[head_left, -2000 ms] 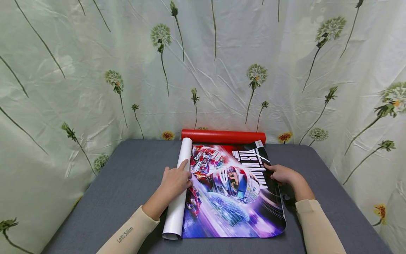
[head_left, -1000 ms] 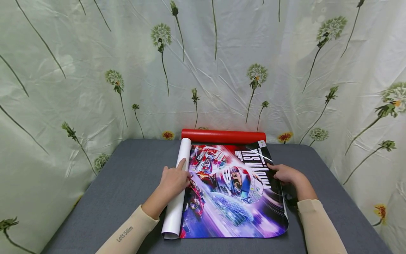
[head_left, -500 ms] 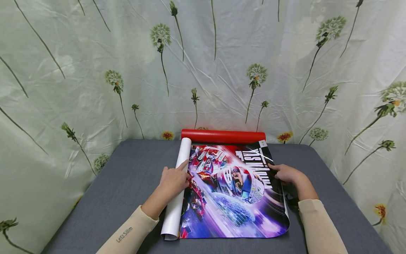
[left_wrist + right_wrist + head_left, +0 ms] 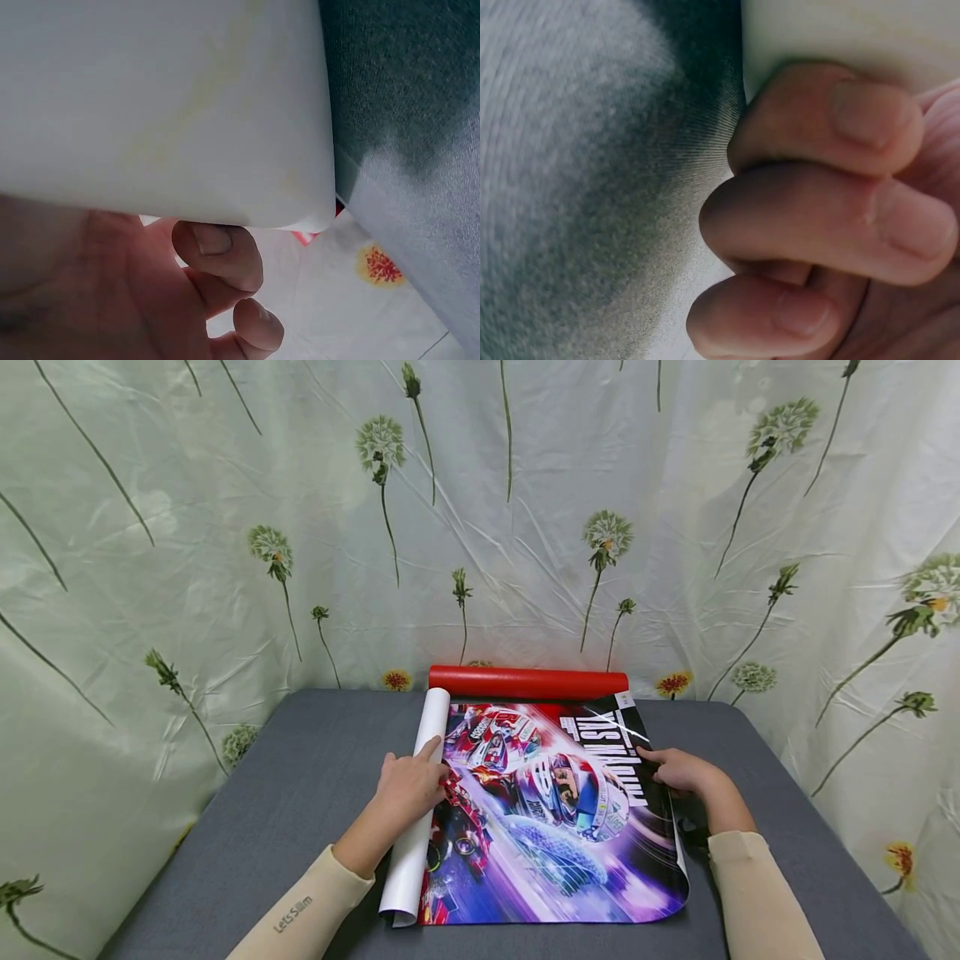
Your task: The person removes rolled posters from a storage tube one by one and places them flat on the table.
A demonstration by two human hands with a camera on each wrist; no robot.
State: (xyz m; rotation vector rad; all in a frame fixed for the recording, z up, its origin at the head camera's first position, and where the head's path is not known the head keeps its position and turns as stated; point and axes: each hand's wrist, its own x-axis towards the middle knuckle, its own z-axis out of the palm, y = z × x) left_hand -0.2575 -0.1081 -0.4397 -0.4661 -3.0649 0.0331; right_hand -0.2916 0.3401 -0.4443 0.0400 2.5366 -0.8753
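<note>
A glossy racing poster (image 4: pixel 540 852) lies partly unrolled, printed side up, showing helmeted drivers and large white lettering. Its left part is still wound into a white roll (image 4: pixel 412 860). My left hand (image 4: pixel 408 787) holds this roll near the middle, index finger stretched along it and thumb toward the print. Curled lower fingers (image 4: pixel 221 259) show beside the white paper in the left wrist view. At the poster's right edge, my right hand (image 4: pixel 686 777) pinches the sheet; the right wrist view shows its fingers (image 4: pixel 810 217) bent under the white back.
Behind the poster, a red tube (image 4: pixel 528 682) lies crosswise at the far edge of the grey table (image 4: pixel 300 777). A pale curtain (image 4: pixel 480 527) printed with dandelions hangs right behind the table. The poster's near right corner curls upward.
My right hand has drawn the poster's edge slightly right, while the roll and left hand have shifted a little left. More of the printed picture shows beside the roll.
</note>
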